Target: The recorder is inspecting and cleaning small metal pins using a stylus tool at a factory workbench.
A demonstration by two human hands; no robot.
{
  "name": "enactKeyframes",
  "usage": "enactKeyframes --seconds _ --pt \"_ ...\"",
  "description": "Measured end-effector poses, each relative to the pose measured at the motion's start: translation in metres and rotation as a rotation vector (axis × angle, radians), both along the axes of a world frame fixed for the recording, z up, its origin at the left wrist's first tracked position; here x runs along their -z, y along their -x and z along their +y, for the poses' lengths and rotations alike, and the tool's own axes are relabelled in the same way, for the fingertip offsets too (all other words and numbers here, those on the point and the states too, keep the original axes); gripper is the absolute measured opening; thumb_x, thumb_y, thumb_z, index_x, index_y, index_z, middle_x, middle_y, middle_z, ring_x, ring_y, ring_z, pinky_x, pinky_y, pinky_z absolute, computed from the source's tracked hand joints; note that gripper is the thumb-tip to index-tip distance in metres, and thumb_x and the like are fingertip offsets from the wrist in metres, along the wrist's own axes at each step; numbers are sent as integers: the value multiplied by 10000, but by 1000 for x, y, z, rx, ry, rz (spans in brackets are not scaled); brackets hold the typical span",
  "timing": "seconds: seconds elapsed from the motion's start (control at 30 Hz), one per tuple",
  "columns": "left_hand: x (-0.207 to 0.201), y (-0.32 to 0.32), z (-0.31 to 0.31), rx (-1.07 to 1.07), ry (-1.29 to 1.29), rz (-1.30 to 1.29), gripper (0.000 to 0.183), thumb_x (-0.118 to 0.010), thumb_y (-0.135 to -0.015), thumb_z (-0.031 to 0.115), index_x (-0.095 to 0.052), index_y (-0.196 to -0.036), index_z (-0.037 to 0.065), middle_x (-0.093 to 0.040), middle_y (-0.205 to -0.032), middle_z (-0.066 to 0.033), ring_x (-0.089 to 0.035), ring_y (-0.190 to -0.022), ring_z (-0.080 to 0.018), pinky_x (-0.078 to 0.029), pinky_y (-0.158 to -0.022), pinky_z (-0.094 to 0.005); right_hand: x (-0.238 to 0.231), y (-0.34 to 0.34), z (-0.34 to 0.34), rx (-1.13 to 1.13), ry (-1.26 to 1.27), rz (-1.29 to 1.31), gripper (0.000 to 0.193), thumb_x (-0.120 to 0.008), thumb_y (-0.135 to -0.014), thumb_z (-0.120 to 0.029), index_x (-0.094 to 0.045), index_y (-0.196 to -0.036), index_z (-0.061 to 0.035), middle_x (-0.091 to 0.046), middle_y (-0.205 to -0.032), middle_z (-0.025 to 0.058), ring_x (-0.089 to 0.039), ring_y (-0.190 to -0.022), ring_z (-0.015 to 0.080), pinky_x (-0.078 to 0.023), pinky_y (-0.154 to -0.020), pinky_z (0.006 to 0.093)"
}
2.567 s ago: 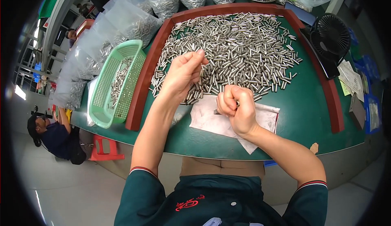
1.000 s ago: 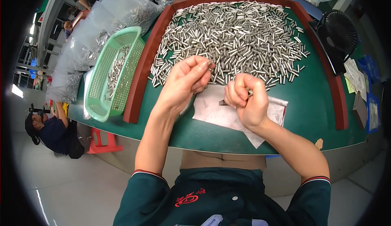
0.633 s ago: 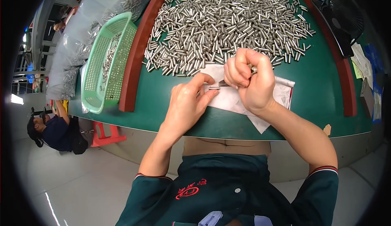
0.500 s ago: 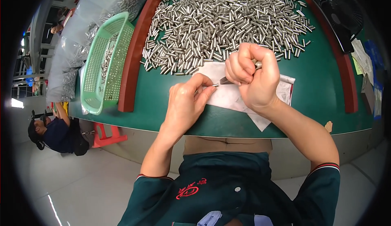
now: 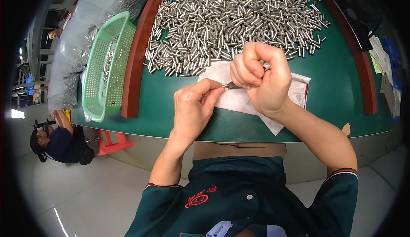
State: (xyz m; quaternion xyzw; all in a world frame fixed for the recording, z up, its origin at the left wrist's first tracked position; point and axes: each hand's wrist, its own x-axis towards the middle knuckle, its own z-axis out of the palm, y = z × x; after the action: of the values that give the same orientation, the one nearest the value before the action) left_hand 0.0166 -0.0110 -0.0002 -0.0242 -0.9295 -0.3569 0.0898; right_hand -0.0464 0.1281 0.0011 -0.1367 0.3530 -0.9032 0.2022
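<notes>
Just in front of the large heap of metal pins (image 5: 235, 19), over the white sheet (image 5: 239, 98), one thin pin (image 5: 229, 85) is pinched between left hand (image 5: 194, 108) and clenched right hand (image 5: 260, 76), most pins judged unhandled.

Both forearms up from the lower edge, bare below short dark-green sleeves, elbows bent, converging over the near table edge. Left hand (image 5: 194, 106) palm down, fingers extended forward and right, thumb and forefinger tips pinched together, meeting the right hand. Right hand (image 5: 261, 79) curled into a loose fist, knuckles up, wrist flexed, fingers folded inward toward the left fingertips. Hands touching at the fingertips, right slightly higher and farther forward than left.
</notes>
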Motion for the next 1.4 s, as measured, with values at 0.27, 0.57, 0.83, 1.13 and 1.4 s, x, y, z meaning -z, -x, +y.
enactKeyframes --seconds 0.27,0.57,0.83,1.13,1.4 --pt "7 0 2 -2 -44 23 80 -648 -699 41 -584 -706 -6 -539 -560 -117 -488 -430 -196 -377 -427 -281 4 -2 -2 23 -49 23 331 -281 -829 -249 -254 -523 -127 -242 -435 -29 -172 -427 91 -190 -436 244" --pt "5 4 1 0 -43 -3 81 -647 -700 52 -584 -695 0 -526 -530 -123 -485 -417 -212 -379 -426 -295 -2 -2 -13 138 -130 125 337 -304 -821 -220 -256 -505 -115 -237 -425 -22 -177 -416 80 -174 -408 247" --pt "-5 -3 0 -53 -409 -17 57 -609 -760 40 -572 -756 -3 -484 -588 12 -388 -502 -51 -325 -472 -192 4 -9 -3 113 -117 129 343 -304 -829 -217 -252 -509 -105 -254 -428 -7 -200 -416 95 -195 -418 253" --pt "-23 38 -22 208 -1677 -527 129 -521 -854 116 -502 -953 34 -487 -788 -27 -309 -511 -23 -273 -459 -145 -1 -8 -1 41 -103 142 337 -302 -823 -170 -260 -509 -55 -272 -477 12 -250 -429 95 -214 -420 248" --pt "-16 60 -21 187 -1672 -547 190 -491 -878 191 -523 -951 19 -518 -791 -50 -328 -517 -37 -286 -458 -159 2 -5 0 58 -95 101 332 -305 -815 -174 -255 -505 -66 -275 -466 13 -248 -427 90 -205 -418 242"
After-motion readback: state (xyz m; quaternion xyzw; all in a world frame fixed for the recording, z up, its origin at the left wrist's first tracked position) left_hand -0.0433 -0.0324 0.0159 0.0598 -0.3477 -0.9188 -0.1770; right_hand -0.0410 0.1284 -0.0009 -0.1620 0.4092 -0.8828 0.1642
